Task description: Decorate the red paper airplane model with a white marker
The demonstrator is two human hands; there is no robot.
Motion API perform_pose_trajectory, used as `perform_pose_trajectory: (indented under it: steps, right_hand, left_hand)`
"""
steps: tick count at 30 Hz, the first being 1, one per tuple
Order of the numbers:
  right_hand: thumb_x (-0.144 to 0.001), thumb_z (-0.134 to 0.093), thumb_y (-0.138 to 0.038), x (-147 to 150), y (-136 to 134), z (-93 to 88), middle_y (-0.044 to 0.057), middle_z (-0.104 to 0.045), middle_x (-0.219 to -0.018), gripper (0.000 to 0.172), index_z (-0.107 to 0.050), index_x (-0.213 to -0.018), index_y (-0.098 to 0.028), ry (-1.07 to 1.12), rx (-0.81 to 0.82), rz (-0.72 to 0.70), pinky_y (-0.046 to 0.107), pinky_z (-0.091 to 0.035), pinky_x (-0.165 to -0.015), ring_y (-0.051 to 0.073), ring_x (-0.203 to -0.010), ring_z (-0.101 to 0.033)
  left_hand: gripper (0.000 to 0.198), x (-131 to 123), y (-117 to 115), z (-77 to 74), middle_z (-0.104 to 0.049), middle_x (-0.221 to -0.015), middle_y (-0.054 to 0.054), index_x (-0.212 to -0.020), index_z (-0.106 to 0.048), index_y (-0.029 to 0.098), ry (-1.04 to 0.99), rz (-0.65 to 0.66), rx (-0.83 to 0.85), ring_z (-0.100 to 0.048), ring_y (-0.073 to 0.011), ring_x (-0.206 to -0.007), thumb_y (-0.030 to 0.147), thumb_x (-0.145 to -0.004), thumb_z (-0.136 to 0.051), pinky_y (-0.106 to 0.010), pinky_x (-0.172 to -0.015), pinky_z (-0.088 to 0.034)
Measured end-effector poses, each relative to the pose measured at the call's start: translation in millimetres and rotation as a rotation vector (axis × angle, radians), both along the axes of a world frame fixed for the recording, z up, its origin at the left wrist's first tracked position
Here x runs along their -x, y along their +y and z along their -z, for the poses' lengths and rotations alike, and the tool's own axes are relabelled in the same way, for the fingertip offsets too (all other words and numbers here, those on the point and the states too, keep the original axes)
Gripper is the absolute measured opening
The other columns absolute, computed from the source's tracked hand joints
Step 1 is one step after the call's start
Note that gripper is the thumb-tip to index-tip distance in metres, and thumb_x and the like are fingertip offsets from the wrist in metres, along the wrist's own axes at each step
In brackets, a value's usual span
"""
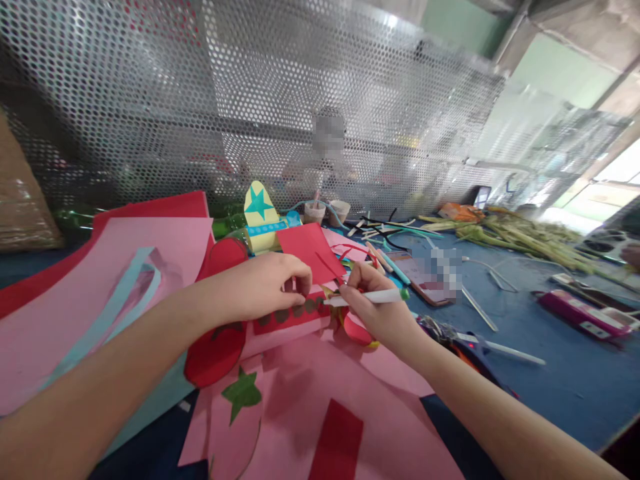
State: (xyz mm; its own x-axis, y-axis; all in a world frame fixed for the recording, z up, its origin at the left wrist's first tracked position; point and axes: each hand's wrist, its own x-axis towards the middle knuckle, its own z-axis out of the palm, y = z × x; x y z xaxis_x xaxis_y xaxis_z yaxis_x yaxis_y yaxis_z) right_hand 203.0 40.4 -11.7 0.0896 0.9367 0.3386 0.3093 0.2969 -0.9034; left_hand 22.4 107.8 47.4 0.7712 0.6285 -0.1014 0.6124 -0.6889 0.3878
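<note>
A pink paper craft (pixel 287 337) with a red band (pixel 265 323) of dark round dots lies before me, a red paper disc (pixel 216 353) at its left end. My left hand (pixel 280 283) rests over the band with its fingers curled; what they grip, if anything, is hidden. My right hand (pixel 375 307) is closed around a white marker (pixel 383 296) with a green end, its other end pointing left at the band. Just behind my hands is a red paper piece (pixel 311 252). A green star (pixel 243 395) sits on pink paper in front.
Pink sheets (pixel 165 250) and red paper lie left. Behind stands a yellow paper rocket (pixel 260 207) beside small cups (pixel 314 213). A phone (pixel 425 280), a glue gun (pixel 463 347), a magenta object (pixel 583 313) and sticks lie right. Perforated metal sheeting (pixel 280 87) rises behind.
</note>
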Motion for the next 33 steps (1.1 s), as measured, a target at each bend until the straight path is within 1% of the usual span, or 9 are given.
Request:
perform_pose_trajectory:
  steps: [11,16,21,26,31,33]
  right_hand:
    - [-0.071,-0.057,-0.030,-0.1,0.4,-1.9,-0.007,-0.040,-0.048,0.025,-0.037,-0.057,-0.023,-0.006,0.006,0.012,0.022,-0.030,-0.043,0.009,-0.043,-0.037]
    - [-0.071,-0.057,-0.031,-0.3,0.8,-1.4,-0.006,-0.042,-0.050,0.025,-0.038,-0.057,-0.023,0.027,0.035,-0.022,0.022,-0.035,-0.045,0.010,-0.046,-0.043]
    - [-0.070,-0.057,-0.032,-0.8,1.0,-1.0,-0.006,-0.041,-0.049,0.025,-0.038,-0.057,-0.023,0.011,0.039,-0.007,0.022,-0.034,-0.044,0.010,-0.045,-0.042]
    - [-0.071,-0.057,-0.031,-1.6,1.3,-0.6,-0.005,-0.043,-0.051,0.024,-0.038,-0.058,-0.023,0.012,0.044,-0.007,0.023,-0.036,-0.046,0.012,-0.049,-0.048]
    - [-0.072,-0.057,-0.030,-0.9,0.8,-0.6,-0.006,-0.043,-0.049,0.026,-0.037,-0.057,-0.023,0.009,0.011,-0.014,0.022,-0.034,-0.043,0.010,-0.044,-0.043]
    - [-0.072,-0.057,-0.030,-0.6,0.4,-0.6,-0.006,-0.044,-0.049,0.025,-0.037,-0.058,-0.023,0.019,0.011,-0.009,0.022,-0.035,-0.043,0.011,-0.044,-0.045]
  left_hand:
    - [0.009,0.0,-0.7,-0.8,-0.063,-0.085,0.001,-0.081,-0.063,0.020,0.009,-0.003,-0.003,-0.057,-0.0140,-0.072,0.015,-0.076,-0.058,-0.025,-0.060,-0.039]
    - [0.010,0.1,-0.3,-0.2,-0.063,-0.085,0.001,-0.082,-0.063,0.019,0.004,0.000,0.000,-0.056,-0.0135,-0.071,0.014,-0.075,-0.058,-0.025,-0.060,-0.039]
    - [0.009,-0.6,-0.7,-1.0,-0.063,-0.084,0.001,-0.081,-0.064,0.019,0.002,-0.005,-0.007,-0.056,-0.0135,-0.072,0.014,-0.075,-0.059,-0.025,-0.061,-0.039]
    - [0.008,-1.4,-2.2,-2.2,-0.063,-0.084,0.001,-0.080,-0.063,0.019,0.006,-0.016,0.013,-0.056,-0.0133,-0.071,0.014,-0.075,-0.059,-0.025,-0.060,-0.039]
    - [0.008,-1.3,-1.1,-1.2,-0.063,-0.084,0.001,-0.080,-0.063,0.019,-0.005,0.002,0.009,-0.056,-0.0133,-0.071,0.014,-0.075,-0.059,-0.024,-0.059,-0.039]
    - [0.008,-0.8,-0.9,-1.1,-0.063,-0.085,0.001,-0.081,-0.063,0.019,0.000,0.003,0.010,-0.056,-0.0134,-0.071,0.015,-0.075,-0.058,-0.024,-0.059,-0.039]
